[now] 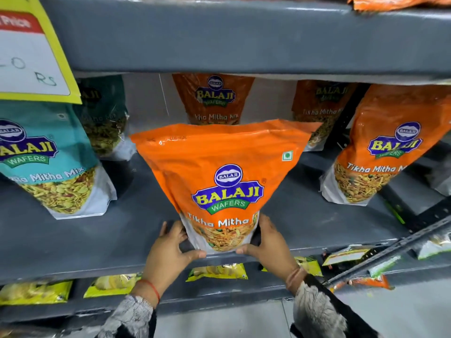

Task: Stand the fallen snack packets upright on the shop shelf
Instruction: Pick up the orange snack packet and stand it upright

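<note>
Two hands hold one big orange plastic snack packet [219, 172] by its bottom, at the front edge of the grey metal shelf [73, 240]. The left hand [168, 250] grips its left bottom corner and the right hand [268, 245] grips its right bottom corner. The packet stands up straight. Farther back, a teal snack packet [48, 162] stands to the left and another orange snack packet [380, 147] stands to the right, leaning a little.
</note>
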### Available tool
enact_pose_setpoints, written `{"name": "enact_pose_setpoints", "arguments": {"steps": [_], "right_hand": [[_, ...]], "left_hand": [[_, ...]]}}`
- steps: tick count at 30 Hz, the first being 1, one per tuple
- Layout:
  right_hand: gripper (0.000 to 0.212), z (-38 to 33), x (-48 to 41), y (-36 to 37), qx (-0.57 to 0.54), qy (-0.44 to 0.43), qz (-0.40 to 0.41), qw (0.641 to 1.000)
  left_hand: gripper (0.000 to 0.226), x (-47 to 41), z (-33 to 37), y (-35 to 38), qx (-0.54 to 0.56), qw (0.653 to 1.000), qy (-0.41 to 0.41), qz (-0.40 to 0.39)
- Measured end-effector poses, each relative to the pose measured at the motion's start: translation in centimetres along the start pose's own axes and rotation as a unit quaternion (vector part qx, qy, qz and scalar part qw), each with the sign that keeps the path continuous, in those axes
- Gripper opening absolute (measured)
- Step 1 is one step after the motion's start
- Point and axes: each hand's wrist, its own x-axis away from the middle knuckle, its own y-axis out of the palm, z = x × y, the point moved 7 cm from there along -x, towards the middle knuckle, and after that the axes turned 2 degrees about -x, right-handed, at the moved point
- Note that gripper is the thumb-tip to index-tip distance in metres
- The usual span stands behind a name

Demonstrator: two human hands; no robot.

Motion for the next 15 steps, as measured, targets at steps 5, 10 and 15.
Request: {"name": "enact_pose_setpoints", "arguments": {"steps": [5,10,15], "right_hand": [[0.065,0.0,0.3,0.0,0.014,0.000,0.003,1.000],[0.079,0.0,0.3,-0.1,0.012,-0.005,0.008,1.000],[0.094,1.8,3.1,-2.5,-0.039,-0.012,0.065,0.997]], "left_hand": [[0.056,0.1,0.1,0.1,0.011,1.000,0.014,-0.008],[0.068,0.8,-1.0,0.7,0.044,0.999,0.023,0.011],[0.065,2.6,-1.3,0.2,0.038,0.995,0.024,0.090]]}}
